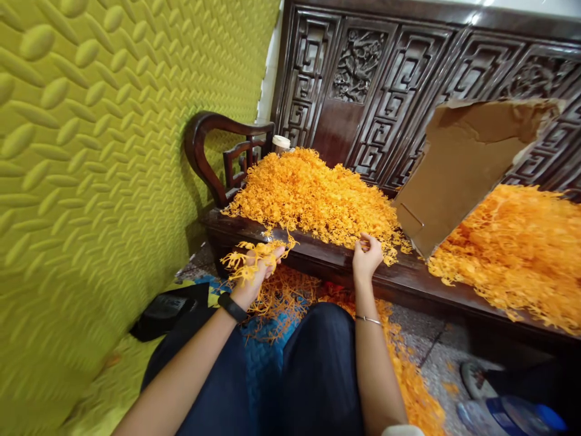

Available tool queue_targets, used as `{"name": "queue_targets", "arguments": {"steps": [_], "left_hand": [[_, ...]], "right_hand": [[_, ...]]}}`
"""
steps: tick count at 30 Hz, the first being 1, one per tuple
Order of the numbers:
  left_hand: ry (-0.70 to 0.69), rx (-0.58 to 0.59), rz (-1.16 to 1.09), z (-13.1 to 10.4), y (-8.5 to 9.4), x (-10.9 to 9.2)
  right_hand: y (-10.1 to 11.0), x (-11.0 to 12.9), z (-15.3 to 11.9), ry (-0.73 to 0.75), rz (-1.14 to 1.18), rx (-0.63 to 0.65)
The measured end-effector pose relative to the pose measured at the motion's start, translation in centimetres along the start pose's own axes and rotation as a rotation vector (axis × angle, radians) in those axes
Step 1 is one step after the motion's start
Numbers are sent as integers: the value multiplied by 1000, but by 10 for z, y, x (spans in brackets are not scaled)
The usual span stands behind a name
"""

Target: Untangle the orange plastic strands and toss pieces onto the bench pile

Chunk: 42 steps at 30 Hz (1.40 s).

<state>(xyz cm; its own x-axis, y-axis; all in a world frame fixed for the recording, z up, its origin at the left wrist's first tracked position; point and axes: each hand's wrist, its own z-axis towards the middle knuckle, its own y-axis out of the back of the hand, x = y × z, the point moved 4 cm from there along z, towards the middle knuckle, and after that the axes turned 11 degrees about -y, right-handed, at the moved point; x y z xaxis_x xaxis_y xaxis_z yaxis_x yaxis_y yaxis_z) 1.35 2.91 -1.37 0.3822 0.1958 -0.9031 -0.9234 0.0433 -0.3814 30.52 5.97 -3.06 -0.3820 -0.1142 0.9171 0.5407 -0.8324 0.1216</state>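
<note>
My left hand (262, 264), with a black band on its wrist, is closed around a loose bunch of small orange spidery pieces (240, 261). Thin strands stick out on both sides of the fingers. At the front edge of the large orange pile (313, 194), my right hand (368, 257) has its fingers curled in and the thumb near the fingertips. What those fingers hold, if anything, is too small to make out. The pile rests on the seat of a dark carved wooden bench (327, 249).
A cardboard sheet (472, 163) stands upright between this pile and a second orange pile (531, 248). Loose orange strands (281, 297) lie below the bench. A black bag (170, 309), a plastic bottle (508, 415) and a shoe (475, 380) are lower down. Yellow padding (113, 151) covers the left wall.
</note>
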Motion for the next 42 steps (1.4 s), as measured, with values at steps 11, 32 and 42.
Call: {"name": "queue_targets", "arguments": {"steps": [11, 32, 42], "left_hand": [[113, 91, -107, 3, -9, 8], [136, 73, -130, -3, -14, 15], [142, 49, -131, -5, -23, 24]], "right_hand": [[-12, 44, -32, 171, -13, 208], [-49, 72, -83, -140, 376, 494], [-33, 78, -70, 76, 187, 243]]}}
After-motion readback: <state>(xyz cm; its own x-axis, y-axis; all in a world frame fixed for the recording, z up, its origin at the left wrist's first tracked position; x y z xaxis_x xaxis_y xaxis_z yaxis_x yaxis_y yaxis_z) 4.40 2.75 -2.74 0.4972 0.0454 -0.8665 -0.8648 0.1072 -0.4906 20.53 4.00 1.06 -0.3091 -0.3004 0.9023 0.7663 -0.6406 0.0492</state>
